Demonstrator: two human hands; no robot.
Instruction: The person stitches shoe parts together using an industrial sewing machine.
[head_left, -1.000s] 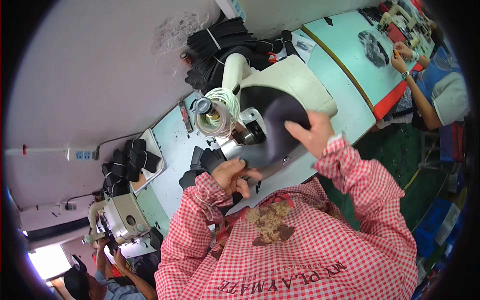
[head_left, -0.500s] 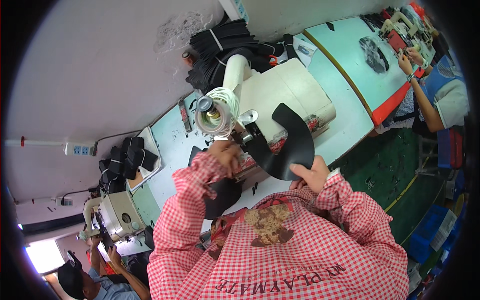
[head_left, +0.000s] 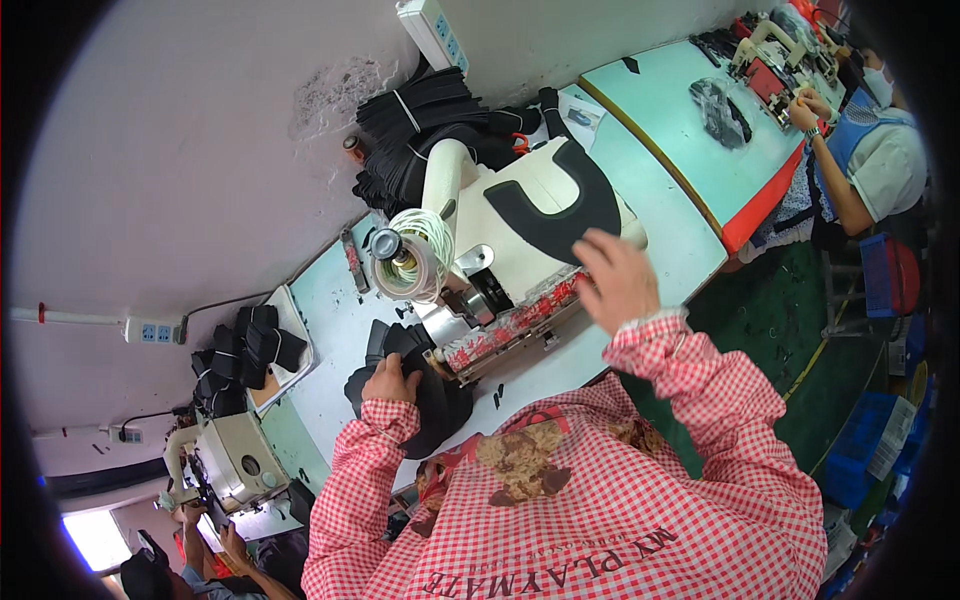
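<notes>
A black U-shaped flat piece (head_left: 585, 222) lies on top of the cream machine housing (head_left: 535, 172). At its lower edge my right hand (head_left: 620, 285) is open, fingers spread and holding nothing; whether a fingertip still touches the piece is hard to see. Left of the machine's front, my left hand (head_left: 392, 382) bends its fingers and thumb over a pile of black flat pieces (head_left: 440, 405), closed on the upper one; the fingertips are partly hidden. The machine's metal working head (head_left: 485, 297) is between the two hands, with no piece in it.
White tubing (head_left: 428, 240) coils around the machine's post. Black bundles (head_left: 410, 115) are stacked against the wall, and more tied bundles (head_left: 262, 335) lie at the left. Co-workers sit at machines on both sides. Blue crates (head_left: 870, 445) stand at the right.
The U-shaped piece has gone from the working head to the top of the housing, and my right hand has let go of it. My left hand has moved left and down onto the pile.
</notes>
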